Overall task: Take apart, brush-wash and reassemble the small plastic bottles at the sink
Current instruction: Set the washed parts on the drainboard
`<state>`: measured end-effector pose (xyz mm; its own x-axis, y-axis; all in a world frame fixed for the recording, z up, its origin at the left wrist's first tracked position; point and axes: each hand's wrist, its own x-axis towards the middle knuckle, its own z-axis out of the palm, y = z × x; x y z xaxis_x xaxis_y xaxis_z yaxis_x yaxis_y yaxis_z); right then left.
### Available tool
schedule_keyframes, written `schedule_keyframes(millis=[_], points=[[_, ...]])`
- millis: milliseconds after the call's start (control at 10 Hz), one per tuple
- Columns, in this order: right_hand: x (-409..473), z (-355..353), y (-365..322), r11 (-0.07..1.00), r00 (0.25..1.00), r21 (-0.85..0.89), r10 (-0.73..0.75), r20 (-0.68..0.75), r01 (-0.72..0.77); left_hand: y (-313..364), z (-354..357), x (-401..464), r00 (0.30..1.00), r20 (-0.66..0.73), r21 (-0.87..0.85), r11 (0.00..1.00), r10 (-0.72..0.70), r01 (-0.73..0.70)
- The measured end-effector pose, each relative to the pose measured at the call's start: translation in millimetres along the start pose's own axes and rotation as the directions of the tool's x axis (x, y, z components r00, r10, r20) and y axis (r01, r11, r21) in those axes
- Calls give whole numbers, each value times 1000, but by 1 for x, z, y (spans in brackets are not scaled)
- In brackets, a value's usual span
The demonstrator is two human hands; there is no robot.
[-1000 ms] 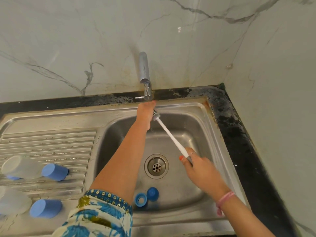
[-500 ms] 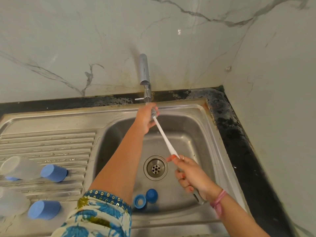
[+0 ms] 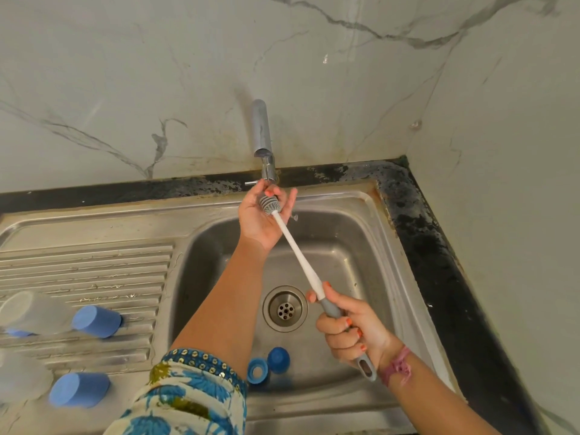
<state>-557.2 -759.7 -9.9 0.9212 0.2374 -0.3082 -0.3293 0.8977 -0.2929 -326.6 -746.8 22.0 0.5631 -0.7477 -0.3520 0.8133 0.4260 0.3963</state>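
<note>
Grey silicone bristles are out in the open now: the long white-shafted bottle brush with the grey grip has its ribbed head lying across the palm of the left hand, where half a second ago that hand was closed down around it and hid most of it. The left fingers are loosely curled over the head, thumb spread out to the side, right under the steel tap at the back edge of the sink. I cannot make out whether water is running.

The right hand wraps firmly round the grey grip and has slid further up it, so the looped tail pokes out below the wrist. My read: she is rinsing and rubbing the brush clean, not scrubbing a bottle, so the washing itself is either pausing or about to resume.

As for the line of the brush: its long axis runs diagonally, grip low toward the front right corner of the basin, head high and pointing to the back edge at the tap.

Two blue caps lie in the basin near the front edge, touching. Two frosted plastic bottles with pale blue lids lie on their sides on the ribbed draining board, near its left edge.
</note>
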Motion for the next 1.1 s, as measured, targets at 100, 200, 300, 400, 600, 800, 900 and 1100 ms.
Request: schedule_keyframes(millis=[100, 200, 300, 400, 600, 800, 900, 1100], points=[[1, 16, -2, 916, 892, -399, -202, -405, 26, 0, 4, 9, 975, -213, 553, 831, 69, 62], [1, 12, -7, 51, 627, -872, -674, -390, -488, 1, 11, 19, 906, -311, 843, 523, 287, 124], [4, 11, -6, -29, 664, -895, -681, -309, -446, 0, 16, 22, 894, -308, 865, 487, 325, 121], [-2, 13, -11, 760, 810, -649, -360, -463, -34, 3, 11, 22, 926, -303, 789, 605, 225, 111], [-3, -4, -1, 979, 986, 200, 0, 168, -34, -1, 8, 6, 1000, -9, 65, 998, 4, -3], [-12, 22, -16, 875, 881, -469, -122, -458, -123, -1, 4, 19, 920, -358, 359, 933, 157, -19], [-22, 24, -18, 193, 700, -884, -548, -458, -427, 2, -2, 23, 856, -354, 661, 749, 377, -56], [-33, 6, -18, 309, 624, -895, -641, -447, -323, 6, -11, 14, 965, -252, 529, 845, 71, 76]])
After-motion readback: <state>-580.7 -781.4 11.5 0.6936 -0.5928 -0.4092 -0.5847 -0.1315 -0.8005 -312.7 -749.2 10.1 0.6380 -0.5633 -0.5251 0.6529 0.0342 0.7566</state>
